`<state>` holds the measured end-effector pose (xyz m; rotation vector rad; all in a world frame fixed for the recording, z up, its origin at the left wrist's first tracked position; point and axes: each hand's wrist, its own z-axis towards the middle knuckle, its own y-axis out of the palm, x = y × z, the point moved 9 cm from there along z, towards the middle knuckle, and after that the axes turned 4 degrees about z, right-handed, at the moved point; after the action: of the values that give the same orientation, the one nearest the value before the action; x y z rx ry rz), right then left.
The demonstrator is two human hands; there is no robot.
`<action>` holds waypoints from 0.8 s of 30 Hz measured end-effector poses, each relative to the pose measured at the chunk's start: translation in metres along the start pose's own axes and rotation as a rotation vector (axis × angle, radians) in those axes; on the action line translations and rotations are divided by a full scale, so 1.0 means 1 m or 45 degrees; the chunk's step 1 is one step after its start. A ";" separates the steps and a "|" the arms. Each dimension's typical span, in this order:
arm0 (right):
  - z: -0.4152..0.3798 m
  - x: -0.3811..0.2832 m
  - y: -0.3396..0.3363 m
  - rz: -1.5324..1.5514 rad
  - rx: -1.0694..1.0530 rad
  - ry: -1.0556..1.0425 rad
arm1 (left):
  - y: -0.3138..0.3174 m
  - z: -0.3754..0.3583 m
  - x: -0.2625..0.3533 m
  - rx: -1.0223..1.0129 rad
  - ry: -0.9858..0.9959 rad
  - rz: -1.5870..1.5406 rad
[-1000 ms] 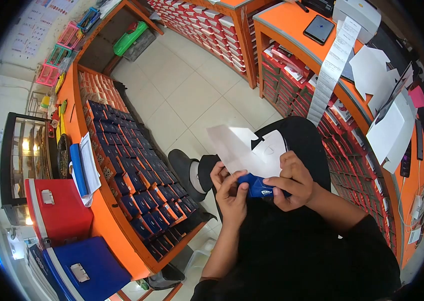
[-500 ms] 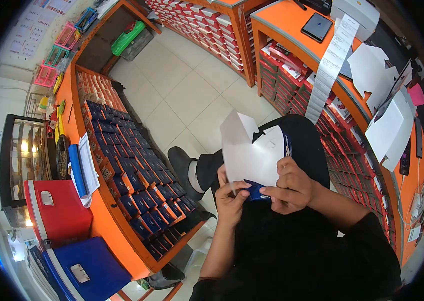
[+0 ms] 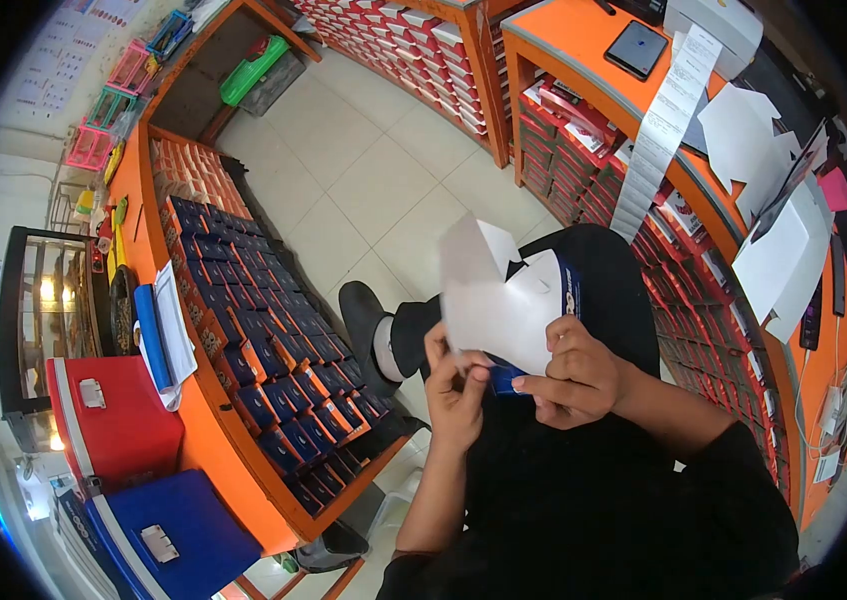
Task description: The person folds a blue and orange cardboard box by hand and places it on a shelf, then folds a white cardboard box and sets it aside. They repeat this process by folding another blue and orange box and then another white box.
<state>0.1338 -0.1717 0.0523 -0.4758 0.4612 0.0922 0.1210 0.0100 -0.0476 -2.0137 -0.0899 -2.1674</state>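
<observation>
Above my lap I see a partly folded cardboard box blank (image 3: 505,318), plain white on its inner face and printed blue outside. One white flap stands up at its far left, and a blue folded strip shows along the near edge. My left hand (image 3: 455,392) pinches the near left corner between thumb and fingers. On the right side, my right hand (image 3: 581,378) is closed on the near right edge, thumb stretched along the blue strip. The underside of the blank and some of the left fingers are hidden.
Left stands an orange shelf unit (image 3: 273,500) filled with small blue boxes, with a red cooler box (image 3: 118,415) and a blue cooler box (image 3: 178,535). On the right orange counter lie a phone (image 3: 635,50), a printer (image 3: 718,30) trailing paper, and white card sheets (image 3: 783,250).
My left thumb has slid slightly left off the blue strip toward the corner. The blank has tilted a little, showing more of its blue printed right side.
</observation>
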 end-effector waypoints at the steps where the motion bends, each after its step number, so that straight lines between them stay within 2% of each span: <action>1: 0.001 -0.002 0.000 -0.002 0.000 -0.015 | -0.003 -0.003 -0.009 0.103 -0.199 -0.138; 2: 0.002 -0.003 0.000 -0.007 0.000 -0.029 | -0.003 -0.002 -0.006 0.104 -0.200 -0.136; 4: 0.001 -0.004 0.000 -0.003 0.002 -0.025 | -0.002 0.004 0.012 0.046 -0.007 0.156; 5: 0.001 -0.003 0.000 0.001 0.003 -0.019 | -0.005 0.005 0.017 0.042 -0.009 0.153; 7: 0.000 0.000 -0.002 0.018 0.000 0.013 | 0.006 0.007 0.034 -0.206 0.067 0.179; 10: 0.001 0.001 -0.002 0.057 -0.001 0.037 | 0.010 0.012 0.044 -0.270 0.075 0.090; 13: 0.008 -0.003 -0.003 0.071 0.003 0.028 | 0.000 0.008 0.031 -0.119 -0.060 -0.016; 17: 0.012 -0.006 -0.005 0.093 0.011 0.001 | 0.005 0.007 0.029 -0.072 -0.140 -0.089; 19: 0.012 -0.005 -0.006 0.115 0.005 0.015 | 0.015 0.011 0.054 -0.179 0.116 0.065; 22: 0.016 -0.003 -0.008 0.142 -0.002 0.033 | 0.017 0.010 0.053 -0.170 0.064 0.062; 24: 0.018 -0.001 -0.010 0.143 0.000 0.041 | 0.017 0.007 0.057 -0.155 0.161 0.179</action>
<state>0.1423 -0.1723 0.0706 -0.4522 0.5198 0.1926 0.1267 -0.0109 0.0081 -1.8743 0.1993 -2.2527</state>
